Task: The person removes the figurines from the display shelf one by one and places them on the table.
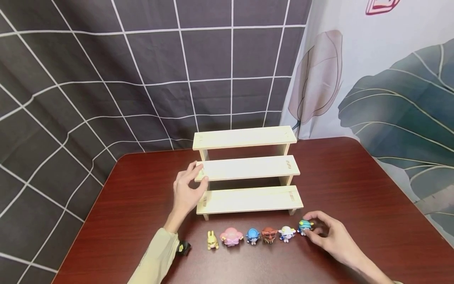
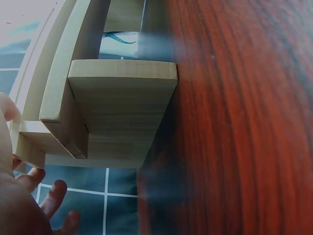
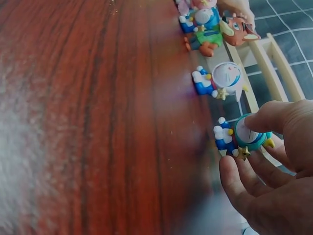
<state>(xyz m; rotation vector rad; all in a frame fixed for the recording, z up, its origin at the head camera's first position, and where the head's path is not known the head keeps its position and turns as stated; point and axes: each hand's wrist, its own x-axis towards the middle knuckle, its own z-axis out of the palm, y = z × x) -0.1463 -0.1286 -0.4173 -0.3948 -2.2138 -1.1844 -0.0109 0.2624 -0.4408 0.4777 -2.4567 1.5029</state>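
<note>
A three-tier wooden shelf (image 1: 248, 199) stands on the table. At the left end of its middle board, my left hand (image 1: 186, 188) grips the board between thumb and fingers. Down at the front right, my right hand (image 1: 331, 236) pinches a small figurine with a teal hood (image 1: 304, 226). In the right wrist view, the thumb presses the face of this teal figurine (image 3: 250, 132), with fingers behind and below it. Beside it stands a white-hooded figurine (image 1: 286, 233). Further left come a brown figurine (image 1: 269, 234), a blue one (image 1: 253, 236), a pink one (image 1: 231, 236) and a yellow rabbit-eared one (image 1: 212, 240).
A small black object (image 1: 183, 247) lies beside my left sleeve, partly hidden by it. The reddish-brown table (image 1: 142, 189) reaches back to a dark checked curtain (image 1: 142, 79). A leaf-patterned cloth (image 1: 390, 98) hangs at the right.
</note>
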